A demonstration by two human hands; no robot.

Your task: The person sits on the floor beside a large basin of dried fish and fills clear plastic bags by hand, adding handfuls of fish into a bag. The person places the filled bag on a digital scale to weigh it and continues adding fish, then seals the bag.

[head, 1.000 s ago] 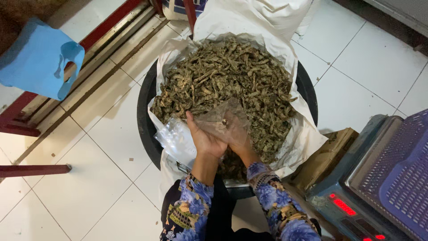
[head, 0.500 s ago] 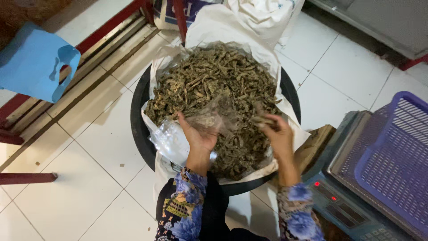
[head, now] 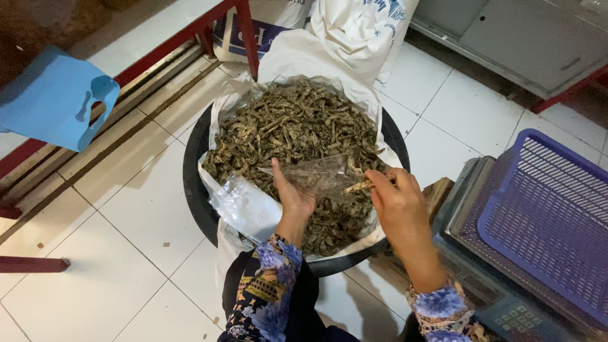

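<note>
Head view looks down on a black round tub (head: 193,190) standing on the white tiled floor (head: 95,253), lined with a white sack (head: 304,60) and heaped with dried brownish-green strips (head: 291,126). Over the near part of the heap the left hand (head: 294,196) is closed on the edge of a clear plastic bag (head: 316,174), holding its mouth open above the heap. Just to the right, the right hand (head: 396,199) has its fingers pinched together on a few dried pieces (head: 358,186) right at the bag's opening. A stack of clear bags (head: 244,206) lies on the tub's left rim beside the left wrist. A purple basket (head: 544,215) sits on a scale (head: 487,297) at the right; a blue bag (head: 54,101) lies at the upper left.
</note>
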